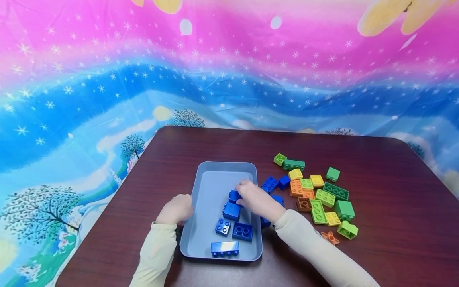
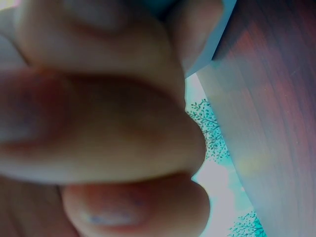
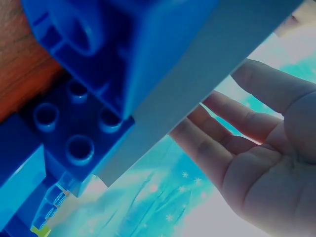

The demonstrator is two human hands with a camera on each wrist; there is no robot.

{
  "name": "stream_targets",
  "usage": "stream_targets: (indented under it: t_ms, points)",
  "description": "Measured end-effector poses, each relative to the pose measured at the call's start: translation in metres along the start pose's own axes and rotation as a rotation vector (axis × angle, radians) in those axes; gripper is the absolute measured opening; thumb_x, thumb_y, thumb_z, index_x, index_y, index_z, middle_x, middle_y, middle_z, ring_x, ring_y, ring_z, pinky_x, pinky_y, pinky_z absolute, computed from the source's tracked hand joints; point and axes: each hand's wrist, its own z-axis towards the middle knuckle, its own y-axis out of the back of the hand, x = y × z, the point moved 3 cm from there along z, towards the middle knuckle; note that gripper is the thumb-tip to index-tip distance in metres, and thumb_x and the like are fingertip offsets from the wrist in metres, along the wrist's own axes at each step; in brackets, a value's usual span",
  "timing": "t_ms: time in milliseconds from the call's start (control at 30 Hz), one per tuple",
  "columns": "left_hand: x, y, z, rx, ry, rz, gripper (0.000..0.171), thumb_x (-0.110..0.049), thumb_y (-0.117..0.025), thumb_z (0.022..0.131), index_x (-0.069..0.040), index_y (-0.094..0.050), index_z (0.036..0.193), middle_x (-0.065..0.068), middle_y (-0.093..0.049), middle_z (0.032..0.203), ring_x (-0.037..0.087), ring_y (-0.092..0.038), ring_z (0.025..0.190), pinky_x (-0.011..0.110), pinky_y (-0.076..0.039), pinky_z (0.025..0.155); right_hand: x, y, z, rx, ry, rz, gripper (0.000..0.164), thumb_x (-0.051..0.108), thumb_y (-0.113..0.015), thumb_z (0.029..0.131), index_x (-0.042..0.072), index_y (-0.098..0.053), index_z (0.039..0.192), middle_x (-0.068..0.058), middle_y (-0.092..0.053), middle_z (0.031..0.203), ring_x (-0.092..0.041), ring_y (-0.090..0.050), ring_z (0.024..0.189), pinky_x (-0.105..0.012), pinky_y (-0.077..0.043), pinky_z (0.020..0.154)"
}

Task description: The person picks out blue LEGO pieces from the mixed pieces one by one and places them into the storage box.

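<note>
A grey tray (image 1: 206, 179) lies on the table with several blue bricks in its right and near parts. My left hand (image 1: 176, 209) grips its left rim, fingers curled; the left wrist view shows those fingers (image 2: 113, 123) up close, beside the tray wall (image 2: 215, 42). Over the right rim reaches my right hand (image 1: 258, 199), finger and thumb at either side of a blue brick (image 1: 234, 196) inside the tray. Just nearer sits another blue brick (image 1: 232, 211). In the right wrist view, the tray wall (image 3: 168, 98) hides the right fingertips.
More blue bricks (image 1: 269, 184) lie outside the tray's right side, partly under the right forearm. Farther right are green, yellow and orange bricks (image 1: 325, 197) and an orange flower-shaped piece (image 1: 330, 238). A patterned cloth (image 1: 229, 79) hangs behind the brown table (image 1: 222, 143).
</note>
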Motion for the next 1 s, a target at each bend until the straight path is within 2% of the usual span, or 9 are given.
stream_targets:
  t_ms: [233, 433, 1000]
  points:
    - [-0.001, 0.000, -0.001, 0.003, 0.009, 0.000, 0.026, 0.005, -0.042, 0.082, -0.004, -0.046, 0.058, 0.006, -0.043, 0.047, 0.013, -0.043, 0.035, 0.024, -0.037, 0.037, -0.003, 0.004, -0.008, -0.065, 0.013, 0.033, 0.025, 0.012, -0.068, 0.079, 0.000, -0.063, 0.101, -0.008, -0.056, 0.088, -0.017, -0.055, 0.081, -0.027, -0.050, 0.069]
    - [-0.001, 0.000, 0.000, 0.007, 0.021, 0.005, 0.025, 0.005, -0.043, 0.083, -0.003, -0.047, 0.059, 0.006, -0.043, 0.048, 0.013, -0.043, 0.035, 0.024, -0.037, 0.037, -0.007, 0.008, -0.015, -0.104, -0.015, 0.056, 0.026, 0.011, -0.069, 0.078, 0.000, -0.063, 0.101, -0.009, -0.058, 0.091, -0.020, -0.054, 0.085, -0.029, -0.049, 0.071]
    - [-0.001, 0.000, -0.001, 0.004, 0.005, 0.005, 0.026, 0.006, -0.044, 0.082, -0.003, -0.047, 0.058, 0.006, -0.044, 0.047, 0.013, -0.042, 0.034, 0.023, -0.037, 0.037, -0.015, 0.011, -0.034, -0.122, -0.078, 0.066, 0.028, 0.010, -0.071, 0.075, 0.000, -0.063, 0.100, -0.010, -0.058, 0.094, -0.021, -0.053, 0.087, -0.029, -0.049, 0.071]
